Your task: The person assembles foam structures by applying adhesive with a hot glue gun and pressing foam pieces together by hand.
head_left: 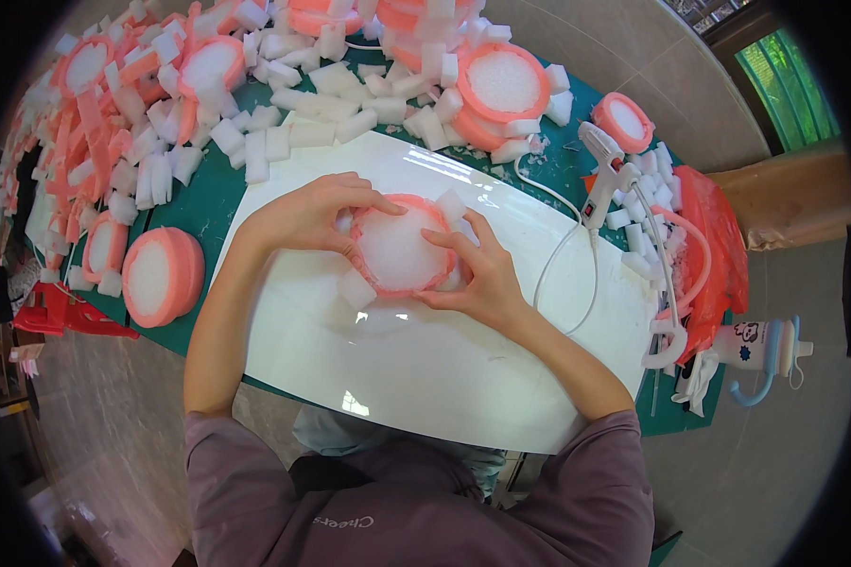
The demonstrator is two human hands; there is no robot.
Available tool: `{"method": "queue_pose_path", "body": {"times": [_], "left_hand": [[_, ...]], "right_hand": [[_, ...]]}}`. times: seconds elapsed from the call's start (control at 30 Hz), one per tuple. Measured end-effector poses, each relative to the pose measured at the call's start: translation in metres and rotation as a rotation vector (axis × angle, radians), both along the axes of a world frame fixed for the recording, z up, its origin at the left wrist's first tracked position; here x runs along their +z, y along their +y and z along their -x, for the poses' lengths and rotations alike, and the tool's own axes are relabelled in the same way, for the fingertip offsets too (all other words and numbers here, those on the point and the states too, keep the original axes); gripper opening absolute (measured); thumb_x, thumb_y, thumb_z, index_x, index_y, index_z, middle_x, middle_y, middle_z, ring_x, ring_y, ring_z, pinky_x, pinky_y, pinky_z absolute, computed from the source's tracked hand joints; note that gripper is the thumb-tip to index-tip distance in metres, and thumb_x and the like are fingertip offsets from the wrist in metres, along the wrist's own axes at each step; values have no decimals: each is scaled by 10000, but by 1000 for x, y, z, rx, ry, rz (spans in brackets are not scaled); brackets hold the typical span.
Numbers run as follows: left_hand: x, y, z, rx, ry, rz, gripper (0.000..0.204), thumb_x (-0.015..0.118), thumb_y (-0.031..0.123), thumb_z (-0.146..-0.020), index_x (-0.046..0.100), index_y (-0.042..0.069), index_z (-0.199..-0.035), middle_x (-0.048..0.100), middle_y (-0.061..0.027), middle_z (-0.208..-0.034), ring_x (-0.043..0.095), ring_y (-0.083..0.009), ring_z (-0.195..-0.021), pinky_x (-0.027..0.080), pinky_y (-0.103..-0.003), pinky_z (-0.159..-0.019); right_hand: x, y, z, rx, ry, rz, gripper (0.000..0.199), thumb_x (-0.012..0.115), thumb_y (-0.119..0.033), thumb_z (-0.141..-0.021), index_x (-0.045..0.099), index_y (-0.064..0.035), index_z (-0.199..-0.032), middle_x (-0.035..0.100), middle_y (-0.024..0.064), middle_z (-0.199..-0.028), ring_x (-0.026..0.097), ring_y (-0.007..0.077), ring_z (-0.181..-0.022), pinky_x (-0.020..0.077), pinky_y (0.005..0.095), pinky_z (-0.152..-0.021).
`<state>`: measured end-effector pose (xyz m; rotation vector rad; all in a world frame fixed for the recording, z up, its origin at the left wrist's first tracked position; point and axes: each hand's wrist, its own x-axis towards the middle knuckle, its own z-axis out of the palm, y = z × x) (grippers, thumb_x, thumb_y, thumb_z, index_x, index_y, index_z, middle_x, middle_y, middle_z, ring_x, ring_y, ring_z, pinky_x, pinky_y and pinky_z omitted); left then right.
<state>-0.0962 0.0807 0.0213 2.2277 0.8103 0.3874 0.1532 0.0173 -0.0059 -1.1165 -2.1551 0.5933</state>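
Between my hands, over the glossy white board [388, 378], is a round foam piece [394, 248] with a white middle and a pink rim. My left hand [326, 213] grips its left side, thumb and fingers curled on the rim. On the right side my right hand [480, 269] holds the same piece, fingertips over its face and thumb at the lower rim. One small white foam block [451, 205] sits at the upper right rim beside my right fingers. Another white foam block [356, 289] is against the lower left rim. Their undersides are hidden.
Loose white foam blocks [326, 106] and pink strips [95, 128] heap along the far side of the green table [172, 335]. More round foam pieces [164, 276] stand around. At right are a corded glue gun [603, 175], a red plastic bag [704, 255] and a cup [756, 343].
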Motion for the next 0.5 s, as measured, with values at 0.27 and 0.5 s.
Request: {"method": "queue_pose_path", "body": {"times": [0.27, 0.5], "left_hand": [[1, 2, 1, -14, -32, 19, 634, 739, 50, -510, 596, 161, -1118, 558, -62, -827, 479, -232, -766, 420, -326, -698], [-4, 3, 1, -18, -65, 7, 635, 749, 50, -510, 598, 167, -1115, 553, -62, -816, 474, -232, -754, 422, -325, -689]], "right_hand": [[12, 4, -4, 60, 38, 141, 525, 749, -181, -580, 599, -165, -1084, 410, 187, -1233, 508, 100, -505, 441, 239, -557], [12, 6, -10, 106, 91, 277, 467, 612, -95, -666, 580, -195, -1121, 380, 182, -1274, 462, 103, -453, 424, 233, -544]]}}
